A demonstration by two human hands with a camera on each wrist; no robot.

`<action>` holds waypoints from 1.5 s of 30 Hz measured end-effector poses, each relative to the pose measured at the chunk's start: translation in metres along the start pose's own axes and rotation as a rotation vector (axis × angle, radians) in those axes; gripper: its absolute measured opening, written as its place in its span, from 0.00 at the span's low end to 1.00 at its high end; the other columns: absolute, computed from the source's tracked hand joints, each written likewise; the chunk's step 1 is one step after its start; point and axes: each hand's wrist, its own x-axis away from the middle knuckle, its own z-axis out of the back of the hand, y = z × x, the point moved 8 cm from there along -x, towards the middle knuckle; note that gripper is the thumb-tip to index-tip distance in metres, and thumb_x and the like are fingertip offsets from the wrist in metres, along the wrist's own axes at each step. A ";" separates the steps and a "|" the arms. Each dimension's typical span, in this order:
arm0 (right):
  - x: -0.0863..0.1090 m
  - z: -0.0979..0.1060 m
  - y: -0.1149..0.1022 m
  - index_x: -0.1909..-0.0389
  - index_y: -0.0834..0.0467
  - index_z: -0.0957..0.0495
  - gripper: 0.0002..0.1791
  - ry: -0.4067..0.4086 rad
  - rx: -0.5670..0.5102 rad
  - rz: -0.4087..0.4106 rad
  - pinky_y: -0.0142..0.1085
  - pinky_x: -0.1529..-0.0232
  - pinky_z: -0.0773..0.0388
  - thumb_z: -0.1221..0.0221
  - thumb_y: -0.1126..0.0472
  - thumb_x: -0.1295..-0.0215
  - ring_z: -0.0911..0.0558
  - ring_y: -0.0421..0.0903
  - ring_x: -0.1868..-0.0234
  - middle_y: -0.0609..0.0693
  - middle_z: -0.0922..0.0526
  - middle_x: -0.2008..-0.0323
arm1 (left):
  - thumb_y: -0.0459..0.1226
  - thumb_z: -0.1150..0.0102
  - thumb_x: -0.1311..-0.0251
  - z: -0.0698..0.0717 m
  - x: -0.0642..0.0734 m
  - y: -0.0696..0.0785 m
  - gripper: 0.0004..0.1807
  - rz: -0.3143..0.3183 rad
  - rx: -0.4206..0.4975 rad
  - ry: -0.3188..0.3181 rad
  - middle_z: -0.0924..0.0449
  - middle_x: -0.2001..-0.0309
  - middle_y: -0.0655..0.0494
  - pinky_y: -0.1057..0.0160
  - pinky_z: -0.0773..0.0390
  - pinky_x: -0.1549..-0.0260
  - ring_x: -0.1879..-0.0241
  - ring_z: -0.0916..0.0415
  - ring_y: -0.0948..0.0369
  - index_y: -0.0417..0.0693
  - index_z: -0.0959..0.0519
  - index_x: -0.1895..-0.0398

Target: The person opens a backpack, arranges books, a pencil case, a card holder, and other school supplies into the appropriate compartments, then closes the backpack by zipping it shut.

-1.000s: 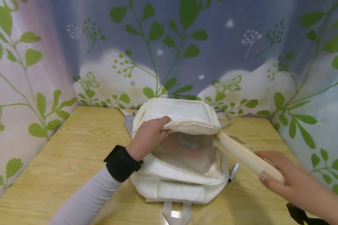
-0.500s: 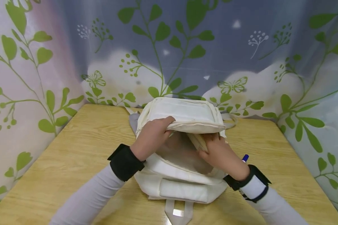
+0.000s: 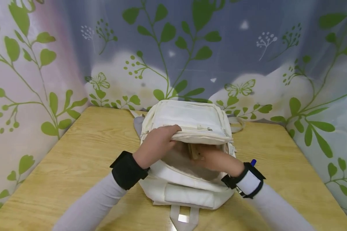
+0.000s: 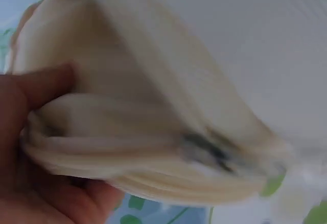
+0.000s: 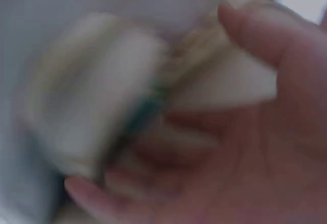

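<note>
A cream-white backpack (image 3: 188, 178) lies on the table with its main compartment unzipped. My left hand (image 3: 159, 142) pinches the edge of the opening flap (image 3: 202, 138) and holds it up; in the left wrist view the fabric is folded between thumb and fingers. My right hand (image 3: 215, 158) reaches inside the bag, its fingertips partly hidden under the flap. Beside those fingers a cream, book-like block (image 3: 193, 151) shows in the opening. Blurred in the right wrist view, the right hand's fingers are spread, close to pale, thick items (image 5: 97, 91).
A blue-capped marker (image 3: 253, 162) lies right of the backpack, mostly behind the right wristband. The bag's carry strap (image 3: 183, 218) points toward the near edge of the wooden table (image 3: 104, 128). A leaf-patterned curtain (image 3: 173, 48) surrounds the table behind and at both sides.
My right hand has carried the book-like block from the right into the backpack and reached deeper, its fingers now spread. The left hand keeps its grip on the flap, which sits slightly lower.
</note>
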 end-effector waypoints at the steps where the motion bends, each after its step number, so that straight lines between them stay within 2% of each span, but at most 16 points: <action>1: 0.009 0.001 -0.010 0.31 0.64 0.48 0.39 -0.067 -0.022 0.030 0.51 0.35 0.40 0.42 0.53 0.37 0.40 0.56 0.32 0.62 0.43 0.31 | 0.35 0.37 0.45 -0.003 0.004 0.001 0.11 -0.007 0.013 -0.039 0.18 0.62 0.55 0.61 0.23 0.62 0.62 0.21 0.60 0.48 0.24 0.59; 3: 0.028 0.003 -0.031 0.30 0.58 0.45 0.37 -0.237 -0.096 0.091 0.48 0.35 0.37 0.46 0.47 0.34 0.39 0.52 0.31 0.56 0.41 0.31 | 0.39 0.34 0.47 -0.011 0.014 0.002 0.15 -0.023 0.030 -0.125 0.19 0.60 0.56 0.62 0.24 0.59 0.60 0.22 0.61 0.48 0.24 0.57; 5: 0.048 0.006 -0.048 0.30 0.51 0.44 0.34 -0.411 -0.207 0.093 0.44 0.35 0.36 0.52 0.41 0.32 0.38 0.46 0.31 0.48 0.39 0.31 | 0.41 0.33 0.48 -0.019 0.027 0.001 0.19 -0.039 0.050 -0.223 0.20 0.57 0.56 0.63 0.24 0.56 0.57 0.23 0.61 0.47 0.24 0.54; 7: 0.060 0.013 -0.059 0.32 0.48 0.40 0.32 -0.502 -0.273 0.099 0.41 0.38 0.32 0.55 0.38 0.32 0.34 0.44 0.34 0.44 0.34 0.34 | 0.43 0.33 0.48 -0.023 0.040 -0.001 0.22 -0.070 0.065 -0.295 0.21 0.53 0.55 0.62 0.25 0.52 0.53 0.24 0.60 0.45 0.24 0.51; 9: 0.061 0.022 -0.061 0.33 0.48 0.38 0.30 -0.490 -0.284 0.101 0.41 0.40 0.31 0.57 0.39 0.31 0.31 0.44 0.35 0.44 0.31 0.36 | 0.44 0.35 0.46 -0.022 0.051 -0.005 0.23 -0.077 0.085 -0.329 0.23 0.48 0.52 0.59 0.27 0.49 0.48 0.26 0.57 0.46 0.25 0.48; 12: 0.049 0.035 -0.050 0.34 0.51 0.36 0.29 -0.379 -0.230 0.065 0.45 0.40 0.31 0.57 0.41 0.30 0.30 0.47 0.36 0.48 0.29 0.37 | 0.41 0.38 0.43 -0.008 0.061 -0.019 0.21 -0.040 0.087 -0.250 0.26 0.45 0.47 0.54 0.28 0.46 0.44 0.28 0.52 0.44 0.26 0.47; 15: 0.028 0.039 -0.032 0.35 0.56 0.35 0.29 -0.290 -0.150 0.021 0.49 0.37 0.35 0.55 0.43 0.30 0.35 0.52 0.33 0.51 0.34 0.34 | 0.35 0.39 0.42 0.007 0.069 -0.042 0.19 0.093 0.046 -0.133 0.26 0.46 0.44 0.51 0.28 0.47 0.45 0.28 0.49 0.41 0.27 0.48; 17: 0.013 0.036 -0.020 0.34 0.58 0.37 0.30 -0.281 -0.122 0.001 0.50 0.35 0.39 0.54 0.44 0.30 0.40 0.54 0.30 0.53 0.40 0.31 | 0.32 0.39 0.43 0.010 0.073 -0.057 0.20 0.181 0.020 -0.111 0.24 0.48 0.43 0.51 0.26 0.49 0.47 0.26 0.48 0.37 0.28 0.47; 20: -0.006 0.022 -0.007 0.30 0.59 0.44 0.34 -0.310 -0.107 -0.013 0.56 0.32 0.47 0.51 0.46 0.31 0.51 0.56 0.26 0.54 0.51 0.27 | 0.33 0.40 0.43 0.002 0.079 -0.071 0.21 0.264 0.010 -0.173 0.23 0.50 0.42 0.52 0.24 0.53 0.50 0.24 0.49 0.35 0.28 0.46; 23: -0.020 0.005 0.001 0.28 0.57 0.51 0.39 -0.322 -0.076 -0.003 0.59 0.31 0.53 0.47 0.46 0.33 0.59 0.59 0.26 0.55 0.56 0.26 | 0.35 0.39 0.43 -0.010 0.081 -0.077 0.16 0.289 0.032 -0.217 0.21 0.58 0.47 0.57 0.24 0.59 0.58 0.23 0.53 0.38 0.25 0.52; 27: -0.025 -0.018 0.001 0.27 0.54 0.52 0.43 -0.324 0.001 0.018 0.60 0.31 0.57 0.45 0.42 0.37 0.60 0.61 0.26 0.56 0.56 0.26 | 0.35 0.38 0.44 -0.022 0.084 -0.079 0.04 0.312 0.083 -0.233 0.24 0.72 0.56 0.66 0.30 0.70 0.71 0.30 0.62 0.44 0.22 0.68; 29: -0.024 -0.026 0.000 0.27 0.53 0.51 0.44 -0.326 0.032 0.008 0.60 0.31 0.58 0.45 0.39 0.39 0.60 0.61 0.26 0.56 0.56 0.26 | 0.34 0.40 0.43 -0.027 0.087 -0.079 0.04 0.323 0.106 -0.260 0.28 0.77 0.58 0.68 0.33 0.75 0.76 0.34 0.64 0.46 0.24 0.73; 33: -0.024 -0.032 -0.003 0.28 0.52 0.50 0.45 -0.294 0.097 -0.014 0.59 0.31 0.57 0.45 0.37 0.40 0.59 0.60 0.26 0.55 0.56 0.26 | 0.32 0.46 0.41 -0.033 0.091 -0.072 0.10 0.288 0.101 -0.305 0.36 0.81 0.60 0.71 0.39 0.79 0.81 0.40 0.66 0.48 0.29 0.80; 36: -0.025 -0.032 -0.005 0.28 0.52 0.49 0.44 -0.257 0.131 -0.025 0.59 0.31 0.57 0.45 0.38 0.40 0.57 0.59 0.26 0.55 0.55 0.26 | 0.30 0.49 0.43 -0.031 0.091 -0.059 0.15 0.216 0.044 -0.297 0.43 0.84 0.62 0.72 0.43 0.80 0.83 0.46 0.67 0.49 0.34 0.85; 40: -0.027 -0.034 -0.007 0.28 0.52 0.47 0.42 -0.225 0.144 -0.031 0.59 0.31 0.56 0.46 0.39 0.39 0.56 0.60 0.26 0.56 0.53 0.26 | 0.30 0.48 0.45 -0.031 0.093 -0.031 0.18 0.109 -0.028 -0.292 0.49 0.86 0.64 0.73 0.46 0.81 0.84 0.52 0.68 0.52 0.39 0.89; 45: -0.028 -0.034 -0.009 0.29 0.52 0.46 0.40 -0.203 0.187 -0.049 0.58 0.31 0.55 0.46 0.40 0.38 0.54 0.60 0.26 0.55 0.52 0.26 | 0.31 0.47 0.44 -0.039 0.094 0.012 0.15 -0.047 -0.070 -0.293 0.43 0.86 0.63 0.73 0.43 0.80 0.83 0.48 0.69 0.50 0.34 0.86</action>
